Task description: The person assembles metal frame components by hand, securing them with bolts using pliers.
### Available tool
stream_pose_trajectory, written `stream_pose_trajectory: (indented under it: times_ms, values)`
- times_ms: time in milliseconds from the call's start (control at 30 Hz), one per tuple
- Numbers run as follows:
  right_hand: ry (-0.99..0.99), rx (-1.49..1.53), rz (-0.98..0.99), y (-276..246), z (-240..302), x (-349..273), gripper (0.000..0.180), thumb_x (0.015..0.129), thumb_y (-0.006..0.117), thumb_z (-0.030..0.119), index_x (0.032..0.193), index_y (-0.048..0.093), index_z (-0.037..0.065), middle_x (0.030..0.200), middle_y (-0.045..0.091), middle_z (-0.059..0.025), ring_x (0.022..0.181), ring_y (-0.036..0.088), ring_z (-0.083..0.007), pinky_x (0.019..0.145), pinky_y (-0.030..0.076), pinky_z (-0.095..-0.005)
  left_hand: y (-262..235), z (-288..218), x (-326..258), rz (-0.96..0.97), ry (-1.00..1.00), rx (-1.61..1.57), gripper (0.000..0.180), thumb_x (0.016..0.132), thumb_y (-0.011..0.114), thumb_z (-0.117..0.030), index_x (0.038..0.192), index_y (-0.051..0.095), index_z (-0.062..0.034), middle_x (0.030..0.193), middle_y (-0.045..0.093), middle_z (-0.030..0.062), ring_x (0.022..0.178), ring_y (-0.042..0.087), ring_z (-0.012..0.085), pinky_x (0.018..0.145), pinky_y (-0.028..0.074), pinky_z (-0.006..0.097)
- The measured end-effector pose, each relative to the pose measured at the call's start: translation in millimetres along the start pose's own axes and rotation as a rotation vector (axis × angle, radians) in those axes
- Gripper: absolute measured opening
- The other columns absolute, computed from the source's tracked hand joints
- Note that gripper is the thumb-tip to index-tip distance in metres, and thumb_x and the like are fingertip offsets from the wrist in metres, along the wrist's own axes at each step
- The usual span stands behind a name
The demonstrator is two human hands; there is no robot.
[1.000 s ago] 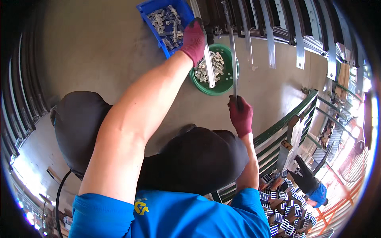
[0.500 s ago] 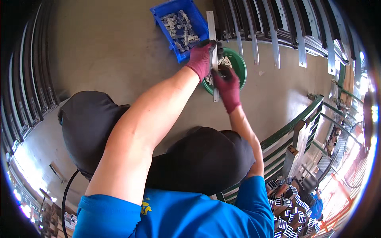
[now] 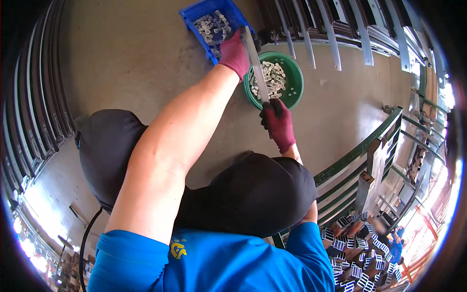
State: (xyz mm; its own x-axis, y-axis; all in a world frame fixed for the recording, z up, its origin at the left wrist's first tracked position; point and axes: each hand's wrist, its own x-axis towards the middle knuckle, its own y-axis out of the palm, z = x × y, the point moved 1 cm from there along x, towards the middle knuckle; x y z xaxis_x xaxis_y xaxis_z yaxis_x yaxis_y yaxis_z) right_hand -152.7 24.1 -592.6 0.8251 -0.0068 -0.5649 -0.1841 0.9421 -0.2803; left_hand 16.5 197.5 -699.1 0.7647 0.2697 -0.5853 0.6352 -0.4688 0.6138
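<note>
A flat, silvery metal bar (image 3: 258, 68) slants over a green tub (image 3: 298, 80). My left hand (image 3: 235, 53), in a maroon glove with dark fingertips, grips it near its far end. At the near end, my right hand (image 3: 279, 122), gloved alike, is closed around the bar, its fingers curled. The tub holds many small pale metal pieces (image 3: 275, 78). Just beyond my left hand, a blue bin (image 3: 188, 22) contains more small silvery fittings (image 3: 214, 24), partly hidden by that hand.
Long metal profiles (image 3: 326, 36) hang over the floor at the far right, and more (image 3: 36, 97) stand along the left. A green metal rack (image 3: 357, 146) runs close by on my right. Stacked profiles (image 3: 360, 258) and another person (image 3: 396, 246) are behind it, lower right.
My right hand has moved from the bar's middle to its near end, uncovering the tub's contents. My left hand has shifted away and slightly left, and the bar leans more.
</note>
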Motion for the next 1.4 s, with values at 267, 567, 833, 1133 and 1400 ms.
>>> stream_pose_trajectory:
  times_ms: [267, 567, 833, 1133, 1400]
  values:
    - [-0.005, 0.195, 0.076, -5.6, -15.0, 0.2, 0.025, 0.103, 0.062, 0.026, 0.105, 0.063, 0.001, 0.084, 0.068, -0.0043, 0.068, 0.062, -0.0105, 0.062, 0.051, -0.0269, 5.2, -28.5, -8.8, 0.004, 0.472, 0.745, 0.025, 0.095, 0.069, -0.029, 0.1, 0.076, -0.0053, 0.095, 0.077, 0.0152, 0.085, 0.072, 0.0352, 0.08, 0.055, 0.041]
    - [-0.124, -0.07, -0.121, -58.5, -83.0, -20.4, 0.033, 0.106, 0.059, 0.033, 0.112, 0.065, 0.001, 0.082, 0.066, -0.0027, 0.066, 0.056, -0.0094, 0.061, 0.046, -0.0258, 39.6, -123.7, 35.7, -0.018, 0.766, 2.345, 0.029, 0.096, 0.055, -0.025, 0.096, 0.078, -0.0075, 0.099, 0.075, 0.0208, 0.097, 0.073, 0.0375, 0.084, 0.058, 0.047]
    - [0.023, 0.085, -0.123, -72.3, -70.8, -9.0, 0.029, 0.105, 0.058, 0.024, 0.125, 0.067, 0.004, 0.076, 0.061, 0.003, 0.065, 0.054, -0.0057, 0.058, 0.045, -0.025, 3.6, -134.2, 1.4, -0.467, 0.753, 1.809, 0.033, 0.09, 0.063, -0.034, 0.104, 0.075, -0.0074, 0.106, 0.074, 0.0231, 0.101, 0.073, 0.0378, 0.087, 0.057, 0.052]
    - [-0.106, -0.139, -0.111, -78.3, -80.2, 29.2, 0.028, 0.103, 0.063, 0.023, 0.12, 0.07, 0.002, 0.073, 0.064, -0.001, 0.064, 0.058, -0.0093, 0.06, 0.048, -0.0281, 40.0, -30.5, -62.1, 0.286, 0.842, 1.968, 0.048, 0.083, 0.075, -0.04, 0.121, 0.068, -0.0107, 0.118, 0.071, 0.0157, 0.106, 0.068, 0.0379, 0.091, 0.055, 0.05]
    - [-0.213, -0.234, -0.146, -76.4, -72.2, 26.6, 0.032, 0.104, 0.06, 0.026, 0.118, 0.069, 0.0, 0.071, 0.064, -0.0022, 0.067, 0.057, -0.0096, 0.062, 0.047, -0.0285, 44.2, 5.1, -40.4, 0.323, 0.798, 1.764, 0.042, 0.084, 0.077, -0.034, 0.12, 0.068, -0.0136, 0.11, 0.073, 0.0138, 0.102, 0.07, 0.0355, 0.086, 0.057, 0.048]
